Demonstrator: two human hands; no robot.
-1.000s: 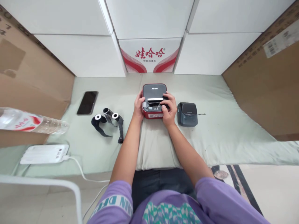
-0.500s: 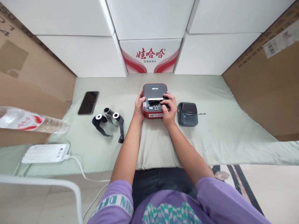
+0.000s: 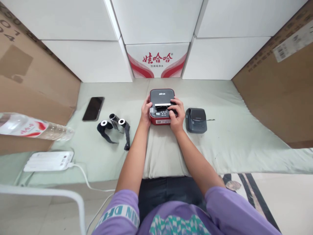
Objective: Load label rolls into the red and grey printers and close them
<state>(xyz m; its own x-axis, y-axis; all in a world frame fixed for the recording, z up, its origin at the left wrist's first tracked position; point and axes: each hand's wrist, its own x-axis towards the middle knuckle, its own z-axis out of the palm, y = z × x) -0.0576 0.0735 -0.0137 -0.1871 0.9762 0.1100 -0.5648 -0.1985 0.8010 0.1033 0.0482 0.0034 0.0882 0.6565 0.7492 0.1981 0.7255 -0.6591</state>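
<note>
A small red-and-black label printer (image 3: 162, 98) stands on the cloth-covered surface in front of me, with a dark slot and a white strip across its top. Its left side is gripped by my left hand (image 3: 146, 111), thumb on the upper edge. My right hand (image 3: 178, 114) wraps the right side, fingers bent over the top near the slot and thumb by the front corner. What those fingertips press on is partly hidden. Just right of my right hand sits a smaller dark printer (image 3: 196, 120), apart from it, a thin dark strip sticking out.
To the left lie a phone (image 3: 93, 108) and black ribbon rolls (image 3: 114, 122) with loose tails. Further left are a water bottle (image 3: 36, 126) and a cabled white power bank (image 3: 47, 161). White boxes (image 3: 157, 60) line the back; cardboard boxes (image 3: 281, 94) flank both sides.
The whole view has shifted very slightly. Both hands keep the same hold on the label printer, and nothing else has visibly moved.
</note>
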